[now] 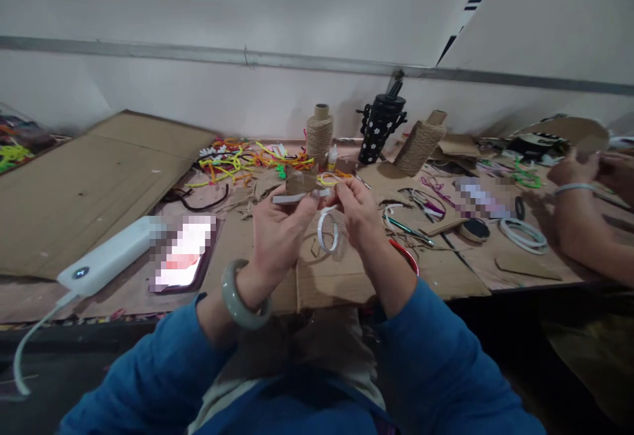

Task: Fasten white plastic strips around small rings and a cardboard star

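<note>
A small piece of brown cardboard point(300, 181) with a white strip point(290, 199) along its lower edge is pinched in my left hand point(280, 234), thumb on top. Close beside it, my right hand point(357, 214) has its thumb and fingertips pressed together on the white strip's other end. A curled loop of the white strip point(327, 232) hangs between my hands, over a flat cardboard sheet point(337, 280). The fingertips partly hide where the strip meets the cardboard.
A phone point(185, 253) and white power bank point(109, 257) lie left, near a large cardboard sheet point(99, 184). Behind are twine spools point(319, 133), a black flowered cup point(380, 128) and coloured pipe cleaners point(238, 161). Another person's hand point(574, 171) is at right, near a white coil point(523, 235).
</note>
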`<state>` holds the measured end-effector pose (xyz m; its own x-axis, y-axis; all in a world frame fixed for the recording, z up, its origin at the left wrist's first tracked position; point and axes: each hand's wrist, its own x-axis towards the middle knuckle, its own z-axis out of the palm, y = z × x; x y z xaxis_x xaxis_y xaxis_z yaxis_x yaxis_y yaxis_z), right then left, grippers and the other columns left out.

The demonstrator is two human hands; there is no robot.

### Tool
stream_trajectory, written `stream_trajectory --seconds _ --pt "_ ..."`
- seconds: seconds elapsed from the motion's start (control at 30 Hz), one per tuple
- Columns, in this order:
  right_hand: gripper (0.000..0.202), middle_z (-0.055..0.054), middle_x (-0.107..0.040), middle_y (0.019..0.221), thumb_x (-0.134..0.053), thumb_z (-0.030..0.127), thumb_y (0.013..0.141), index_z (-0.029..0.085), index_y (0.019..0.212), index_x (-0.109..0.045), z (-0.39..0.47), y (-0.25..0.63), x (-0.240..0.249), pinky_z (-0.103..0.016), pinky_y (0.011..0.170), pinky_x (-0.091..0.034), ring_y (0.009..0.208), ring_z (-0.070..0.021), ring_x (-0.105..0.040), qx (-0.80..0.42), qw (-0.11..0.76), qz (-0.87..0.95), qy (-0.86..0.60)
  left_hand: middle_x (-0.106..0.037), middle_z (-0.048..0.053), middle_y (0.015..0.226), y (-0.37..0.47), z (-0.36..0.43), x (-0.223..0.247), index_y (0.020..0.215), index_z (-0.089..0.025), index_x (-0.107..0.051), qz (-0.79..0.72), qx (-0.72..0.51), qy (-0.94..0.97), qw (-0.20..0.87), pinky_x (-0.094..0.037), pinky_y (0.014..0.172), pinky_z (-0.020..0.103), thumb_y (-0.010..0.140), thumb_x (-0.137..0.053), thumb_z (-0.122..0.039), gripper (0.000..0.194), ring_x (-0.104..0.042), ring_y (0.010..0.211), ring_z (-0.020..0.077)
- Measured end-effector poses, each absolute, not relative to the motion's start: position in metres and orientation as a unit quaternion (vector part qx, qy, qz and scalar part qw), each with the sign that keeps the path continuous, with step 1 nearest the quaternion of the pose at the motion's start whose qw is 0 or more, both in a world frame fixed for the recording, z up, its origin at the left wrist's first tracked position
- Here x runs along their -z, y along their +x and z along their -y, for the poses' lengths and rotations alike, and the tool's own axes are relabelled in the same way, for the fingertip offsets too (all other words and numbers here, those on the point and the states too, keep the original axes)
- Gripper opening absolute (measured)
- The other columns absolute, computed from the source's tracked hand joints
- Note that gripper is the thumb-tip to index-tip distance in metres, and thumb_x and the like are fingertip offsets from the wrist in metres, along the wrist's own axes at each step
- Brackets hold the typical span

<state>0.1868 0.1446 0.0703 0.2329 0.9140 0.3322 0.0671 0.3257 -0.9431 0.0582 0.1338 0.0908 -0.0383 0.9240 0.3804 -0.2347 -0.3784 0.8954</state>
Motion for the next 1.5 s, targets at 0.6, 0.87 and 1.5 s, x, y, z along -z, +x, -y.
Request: stream_trajectory --seconds 0.6,0.87,1.5 --pt "0.027 0.007 -0.054 0.068 -0.069 0.026 0.066 0.022 0.085 -0.050 -0.103 0.184 -0.075 -0.020 0.042 -0.039 0.047 -0.0060 -0.043 -0.474 0.568 0.511 -0.438 -0.074 0.005 0.076 0.039 -0.103 -0.058 0.075 -0.016 -0.074 -0.327 -0.544 0.460 0.621 -0.055 0.069 0.029 0.070 -0.076 -0.038 0.023 -0.068 0.069 0.0163" --pt "0.019 0.002 -0.066 0.083 -0.063 0.037 0.077 0.022 0.089 -0.059 -0.121 0.195 -0.074 -0.023 0.056 -0.047 0.056 -0.0070 -0.054 -0.437 0.596 0.516 -0.434 -0.074 0.006 0.069 0.016 -0.098 -0.050 0.070 -0.014 -0.074 -0.369 -0.538 0.374 0.659 -0.056 0.064 0.028 0.060 -0.082 -0.037 0.026 -0.067 0.061 0.0152" --pt "0.031 -0.006 -0.074 0.085 -0.065 0.018 0.080 0.016 0.111 -0.061 -0.176 0.157 -0.063 -0.030 0.069 -0.044 0.080 -0.0226 -0.067 -0.062 0.206 0.794 -0.569 -0.072 0.002 0.059 -0.035 -0.077 -0.028 0.064 -0.015 -0.076 -0.409 -0.521 0.323 0.676 -0.051 0.055 0.018 0.055 -0.086 -0.039 0.027 -0.064 0.052 0.0099"
